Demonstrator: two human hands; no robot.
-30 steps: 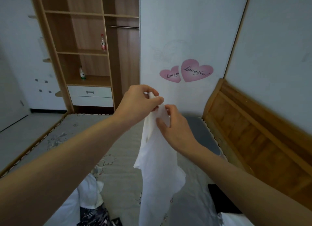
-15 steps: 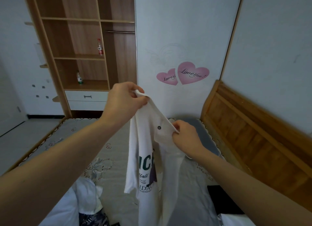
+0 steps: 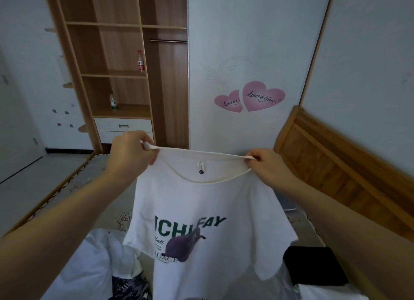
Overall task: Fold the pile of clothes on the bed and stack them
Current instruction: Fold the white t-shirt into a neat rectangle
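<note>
Two hands [image 3: 131, 153] [image 3: 267, 166], white printed T-shirt [image 3: 201, 210] outstretched

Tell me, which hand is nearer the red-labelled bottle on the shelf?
Left. The left hand sits almost beneath the bottle; the right hand is far off to its right.

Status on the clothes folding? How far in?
Early. Done: no folded stack shows in this view. In hand: left hand and right hand each pinch a shoulder of the white printed T-shirt, held up and spread flat, not yet folded. Left: the unfolded white and patterned clothes heaped at lower left on the bed, plus a dark item at lower right.
</note>
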